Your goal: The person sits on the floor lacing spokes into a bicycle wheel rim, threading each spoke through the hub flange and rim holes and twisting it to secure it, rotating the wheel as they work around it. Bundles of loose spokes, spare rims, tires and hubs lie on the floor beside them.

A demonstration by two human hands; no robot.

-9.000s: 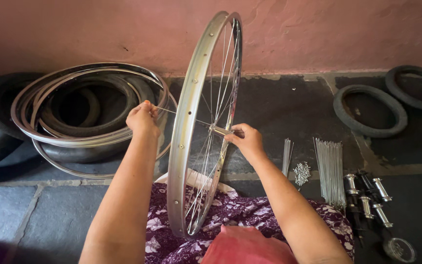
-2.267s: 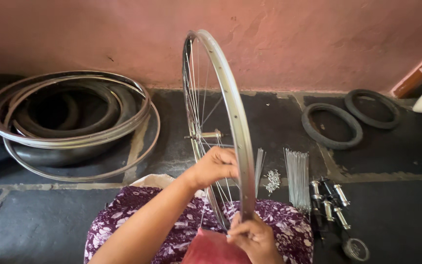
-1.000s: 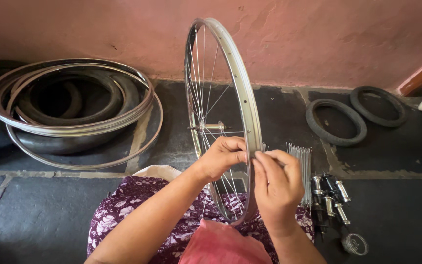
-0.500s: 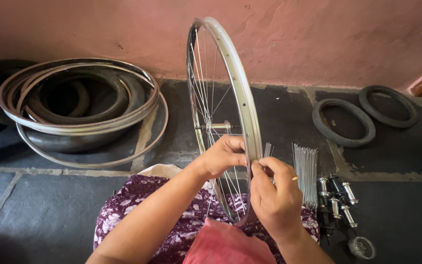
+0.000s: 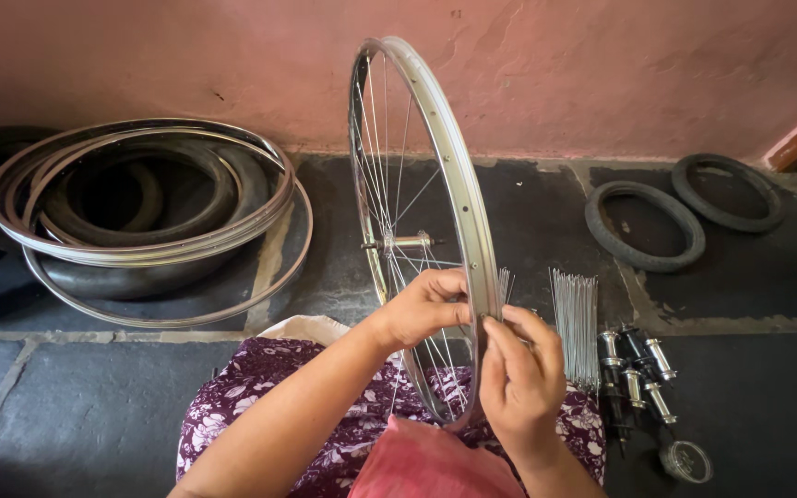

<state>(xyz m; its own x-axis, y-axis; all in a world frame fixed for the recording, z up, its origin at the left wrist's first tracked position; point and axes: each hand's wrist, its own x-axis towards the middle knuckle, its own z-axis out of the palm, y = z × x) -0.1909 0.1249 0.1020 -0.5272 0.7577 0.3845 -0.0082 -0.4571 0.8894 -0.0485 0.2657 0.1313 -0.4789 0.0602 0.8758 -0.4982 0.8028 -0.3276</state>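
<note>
Keep the wheel rim (image 5: 435, 138) upright. Left hand (image 5: 422, 309) pinches a spoke inside the rim; right hand (image 5: 518, 378), fingers curled, works at the rim's outer edge. Steady both.

- Illumination: soft, even daylight; no single source is identifiable, and nothing is overexposed.
- Shadows: faint and diffuse. Darkest zone lies at the left edge, where the stacked tyres (image 5: 11, 240) merge into near-black.
- Glare: mild highlights run along the upright wheel rim (image 5: 454, 184) and the loose rims (image 5: 140, 249) on the floor; small glints on the bundle of spokes (image 5: 576, 323) and the hubs (image 5: 638, 369).
- Sharpness: centre is crisp; individual spokes in the wheel resolve cleanly. Right hand (image 5: 520, 387) and left hand (image 5: 422, 309) show no motion blur.
- Focus falloff: the pink cloth (image 5: 435, 466) at the bottom edge is soft.
- Distortion: wide-angle stretch; floor joints bow towards the corners.
- Colour: warm cast from the pink wall (image 5: 601, 74).
</note>
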